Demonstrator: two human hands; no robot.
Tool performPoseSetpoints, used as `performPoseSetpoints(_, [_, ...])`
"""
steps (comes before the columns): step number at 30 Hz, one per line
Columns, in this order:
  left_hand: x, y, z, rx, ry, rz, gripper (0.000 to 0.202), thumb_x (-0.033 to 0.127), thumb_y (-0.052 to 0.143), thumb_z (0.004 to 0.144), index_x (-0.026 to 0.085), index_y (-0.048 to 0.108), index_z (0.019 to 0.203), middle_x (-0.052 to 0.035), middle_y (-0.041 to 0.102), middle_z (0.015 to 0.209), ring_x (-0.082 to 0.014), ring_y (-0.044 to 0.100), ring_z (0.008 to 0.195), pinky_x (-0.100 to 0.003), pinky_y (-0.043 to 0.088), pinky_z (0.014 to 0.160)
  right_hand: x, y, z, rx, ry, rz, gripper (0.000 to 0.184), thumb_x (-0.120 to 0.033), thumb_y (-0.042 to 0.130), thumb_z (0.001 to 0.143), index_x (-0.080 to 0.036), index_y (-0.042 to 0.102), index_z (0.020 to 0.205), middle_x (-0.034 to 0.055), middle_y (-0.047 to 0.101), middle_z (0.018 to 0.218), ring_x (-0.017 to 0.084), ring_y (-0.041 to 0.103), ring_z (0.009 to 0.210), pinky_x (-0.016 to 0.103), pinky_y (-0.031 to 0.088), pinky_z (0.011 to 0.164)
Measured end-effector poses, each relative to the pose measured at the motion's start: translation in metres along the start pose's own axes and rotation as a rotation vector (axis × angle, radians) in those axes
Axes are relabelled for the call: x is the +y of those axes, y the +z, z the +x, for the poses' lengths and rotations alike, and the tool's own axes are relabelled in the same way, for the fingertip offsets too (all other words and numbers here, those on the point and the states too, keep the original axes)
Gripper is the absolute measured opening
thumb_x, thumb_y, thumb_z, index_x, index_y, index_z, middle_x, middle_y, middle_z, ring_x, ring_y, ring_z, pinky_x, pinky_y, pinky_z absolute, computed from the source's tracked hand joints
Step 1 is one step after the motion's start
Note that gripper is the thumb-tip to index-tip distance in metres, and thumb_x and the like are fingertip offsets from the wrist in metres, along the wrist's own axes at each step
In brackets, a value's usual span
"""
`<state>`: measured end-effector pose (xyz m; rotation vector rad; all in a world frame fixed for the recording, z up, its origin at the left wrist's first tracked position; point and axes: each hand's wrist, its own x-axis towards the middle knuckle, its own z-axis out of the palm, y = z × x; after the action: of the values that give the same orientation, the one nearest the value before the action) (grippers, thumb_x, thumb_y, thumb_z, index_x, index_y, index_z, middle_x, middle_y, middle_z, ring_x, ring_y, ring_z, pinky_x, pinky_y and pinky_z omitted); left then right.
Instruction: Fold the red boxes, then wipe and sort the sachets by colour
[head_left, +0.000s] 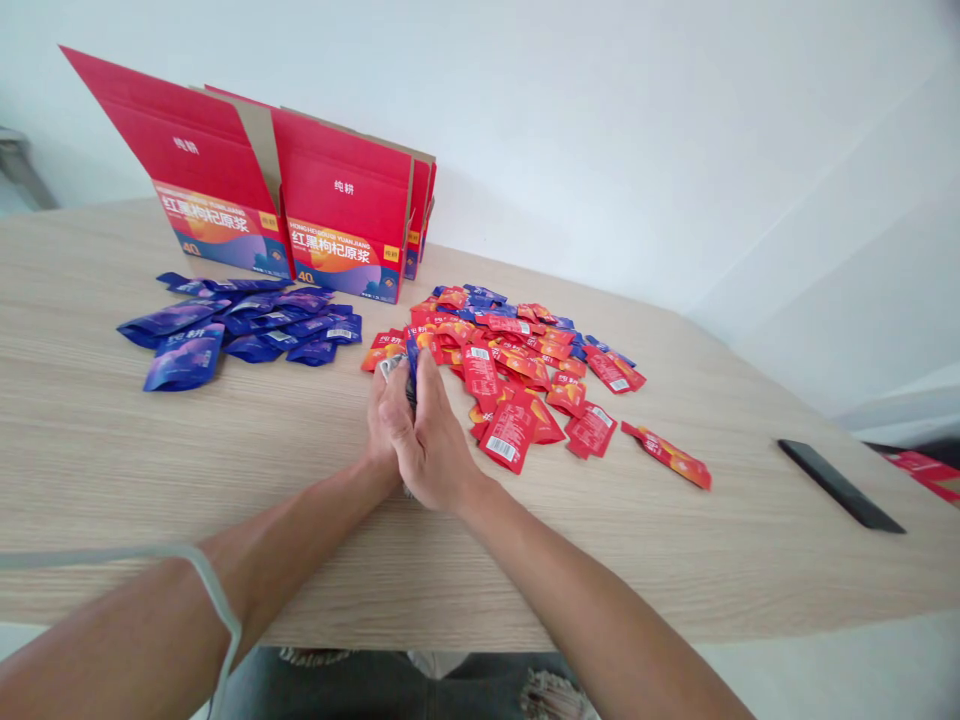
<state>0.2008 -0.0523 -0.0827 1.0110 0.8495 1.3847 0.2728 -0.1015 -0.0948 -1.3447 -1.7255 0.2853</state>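
My left hand (380, 415) and my right hand (433, 432) are pressed together at the table's middle. Between them they clasp a small stack of sachets (409, 362), whose blue and silver edges stick out above the fingers. Right beside the hands, to the right, lies a loose heap of red sachets (517, 375). A pile of blue sachets (240, 328) lies to the left, apart from the hands.
Red cardboard boxes (300, 205) with open flaps stand at the back of the wooden table (112, 450). A single red sachet (669, 457) lies apart on the right. A black flat object (840, 485) rests near the right edge.
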Motion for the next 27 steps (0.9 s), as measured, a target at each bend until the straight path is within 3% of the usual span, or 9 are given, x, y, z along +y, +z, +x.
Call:
performPoseSetpoints(3, [0.006,-0.006,0.003,-0.024,0.019,0.112,0.017,0.010,0.064,0.088,0.025,0.065,0.081,-0.0045,0.064,0.085,-0.0220,0.063,0.092,-0.033,0.055,0.099,0.002,0.006,-0.004,-0.026,0.023,0.000,0.095,-0.069,0.043,0.110,-0.013,0.009,0.178,0.0220,0.024,0.182,0.035,0.021,0.171,0.059,0.027,0.138])
performPoseSetpoints(10, [0.016,0.002,0.001,0.008,-0.112,-0.006,0.020,0.011,0.061,0.092,0.025,0.057,0.079,0.0000,0.053,0.074,-0.0168,0.053,0.070,-0.029,0.054,0.070,0.004,0.010,-0.007,0.040,0.018,-0.016,0.090,-0.065,0.043,0.111,-0.012,0.012,0.177,0.0237,0.029,0.180,0.035,0.026,0.170,0.060,0.029,0.137])
performPoseSetpoints(15, [0.021,0.005,-0.001,0.040,-0.136,-0.007,0.022,0.011,0.060,0.092,0.025,0.053,0.076,0.0007,0.053,0.074,-0.0162,0.053,0.070,-0.028,0.054,0.070,0.004,0.011,-0.007,0.057,0.004,-0.012,0.083,-0.061,0.039,0.113,-0.011,0.015,0.176,0.0237,0.032,0.179,0.033,0.028,0.169,0.057,0.030,0.137])
performPoseSetpoints(19, [0.022,0.002,0.002,0.000,-0.130,0.050,0.025,0.010,0.061,0.091,0.024,0.055,0.072,0.0009,0.055,0.073,-0.0143,0.054,0.069,-0.026,0.056,0.072,0.003,0.010,-0.007,0.069,-0.007,-0.006,0.082,-0.059,0.041,0.113,-0.012,0.017,0.175,0.0240,0.033,0.178,0.034,0.030,0.168,0.058,0.033,0.136])
performPoseSetpoints(27, [0.014,-0.004,0.004,-0.039,-0.105,-0.022,0.018,0.011,0.067,0.083,0.025,0.058,0.076,0.0017,0.056,0.072,-0.0137,0.055,0.066,-0.023,0.057,0.063,-0.002,0.006,-0.006,0.033,0.036,0.034,0.091,-0.068,0.049,0.108,-0.013,0.019,0.175,0.0233,0.030,0.179,0.034,0.029,0.169,0.057,0.030,0.137])
